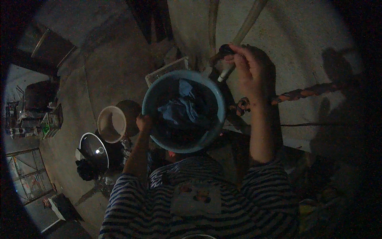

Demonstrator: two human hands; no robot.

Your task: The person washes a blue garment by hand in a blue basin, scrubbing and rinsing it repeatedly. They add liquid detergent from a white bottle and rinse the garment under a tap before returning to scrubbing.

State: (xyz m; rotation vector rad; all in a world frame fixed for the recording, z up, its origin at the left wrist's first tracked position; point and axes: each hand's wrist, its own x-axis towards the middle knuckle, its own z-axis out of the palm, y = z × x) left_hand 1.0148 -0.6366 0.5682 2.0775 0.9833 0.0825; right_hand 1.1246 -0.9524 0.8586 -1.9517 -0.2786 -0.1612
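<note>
A round blue basin [221, 104] is in front of me, with bluish cloth [183, 109] lying in its dark interior. In the dim light I cannot tell how much water is in it. My left hand [144, 123] grips the basin's left rim. Up and to the right, beside the wall, my right hand [246, 67] has its fingertips at a dark knob, apparently a tap handle [226, 49]. Below that handle, a short white tube end [221, 78] points down toward the basin's right side.
Left of the basin stand a beige bucket [112, 124] and a dark bowl with a pale rim [95, 151]. Pipes [249, 21] run along the wall [298, 56], where a twisted cloth or rope [307, 93] hangs. A green crate [51, 125] sits farther left.
</note>
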